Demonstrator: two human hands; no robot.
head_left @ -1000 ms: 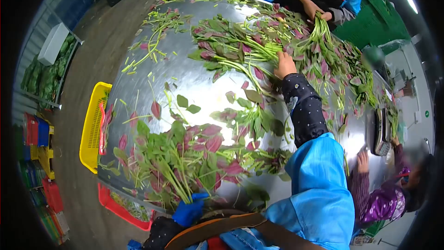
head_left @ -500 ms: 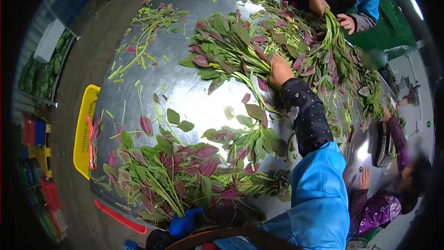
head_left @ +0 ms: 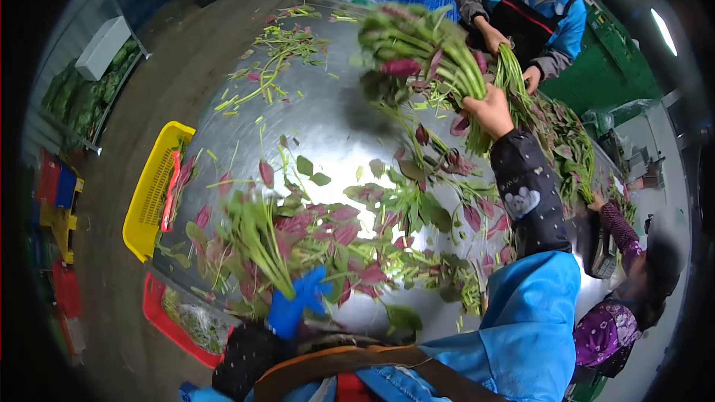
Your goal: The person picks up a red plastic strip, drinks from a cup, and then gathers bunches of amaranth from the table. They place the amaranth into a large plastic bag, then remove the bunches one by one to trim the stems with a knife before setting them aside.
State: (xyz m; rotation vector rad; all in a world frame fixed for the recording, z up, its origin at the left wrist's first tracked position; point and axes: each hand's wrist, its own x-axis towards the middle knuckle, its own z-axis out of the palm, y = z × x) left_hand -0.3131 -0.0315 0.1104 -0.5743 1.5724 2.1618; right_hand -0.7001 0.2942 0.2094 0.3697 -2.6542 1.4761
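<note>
Here's the right hand [head_left: 491,112], fingers clamped round the stems of a big bunch [head_left: 428,48], blurred leaves fanning out beyond the fingertips, up off the desk [head_left: 328,108]! And the blue-gloved left hand [head_left: 296,305], fingers clamped on a smaller bunch [head_left: 257,242] tilting away from them, loose leaves [head_left: 346,234] near those fingers. Just beyond the right fingers, a co-worker's hand [head_left: 492,36] grips stems [head_left: 509,67].

No word, number, brand or sign can be read with certainty. Short pale lettering [head_left: 517,188] is printed on the dark dotted right sleeve [head_left: 538,217], just above a pale printed motif [head_left: 521,202]; the characters are too small and distorted to be identified.
</note>
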